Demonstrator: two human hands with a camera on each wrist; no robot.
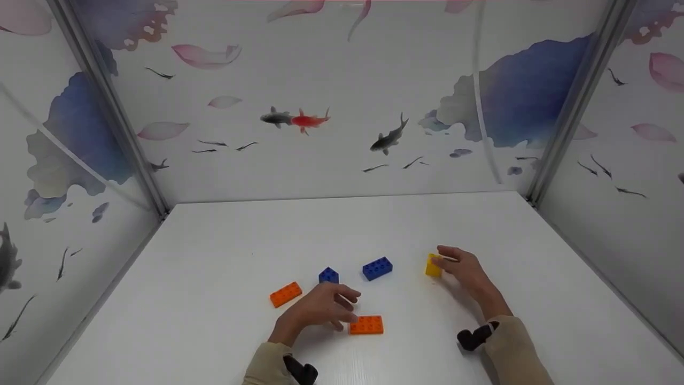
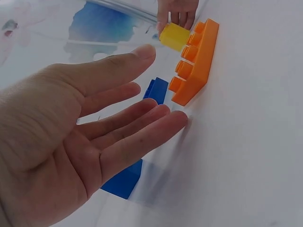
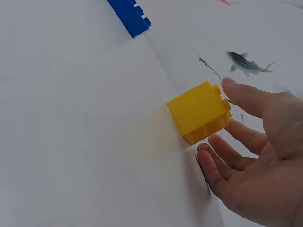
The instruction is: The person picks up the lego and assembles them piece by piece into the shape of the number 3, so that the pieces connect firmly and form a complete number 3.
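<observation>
In the head view, my right hand [image 1: 466, 271] is beside a yellow toy brick [image 1: 432, 266] at the right of the white table. The right wrist view shows the thumb near the studs of this yellow brick [image 3: 201, 111], with loosely bent fingers behind it; no grip is visible. My left hand [image 1: 319, 307] hovers with fingers spread at the left edge of an orange brick [image 1: 368, 325]. Nothing lies between its thumb and fingers in the left wrist view, where the orange brick [image 2: 201, 64] stands beyond the fingertips.
Another orange brick [image 1: 286, 294] lies left of the left hand. A blue brick [image 1: 328, 275], partly hidden, sits just behind that hand. A second blue brick [image 1: 378, 268] lies between the hands. Printed panels [image 1: 331, 171] enclose the table [image 1: 214, 240] at the back and sides.
</observation>
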